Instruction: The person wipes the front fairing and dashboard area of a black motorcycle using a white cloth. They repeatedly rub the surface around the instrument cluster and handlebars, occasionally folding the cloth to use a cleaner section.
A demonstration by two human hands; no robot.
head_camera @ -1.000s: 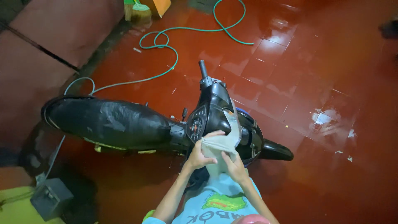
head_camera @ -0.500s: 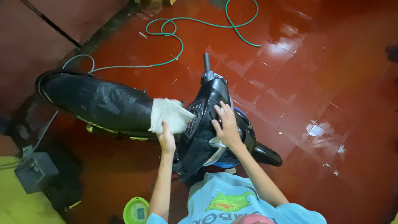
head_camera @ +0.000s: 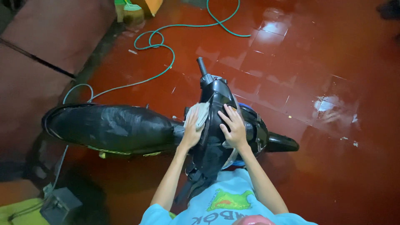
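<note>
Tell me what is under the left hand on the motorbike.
Under the left hand lies a pale cloth, pressed on the black motorbike just ahead of the seat. Its upper part shows past the fingers; the rest, and the panel beneath, are covered.

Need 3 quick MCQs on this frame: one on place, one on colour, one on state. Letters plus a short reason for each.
1. Where is the cloth?
A. under the left hand, on the scooter
B. on the floor by the hose
C. draped over the seat's rear end

2. What colour is the hose?
A. yellow
B. green
C. black

3. How does the right hand stand?
A. clenched around the handlebar grip
B. lifted clear of the scooter
C. flat, fingers spread on the black body

Answers:
1 A, the cloth shows under the left hand's fingers against the front body.
2 B, it curls green across the red floor.
3 C, the open palm lies on the panel.
</note>
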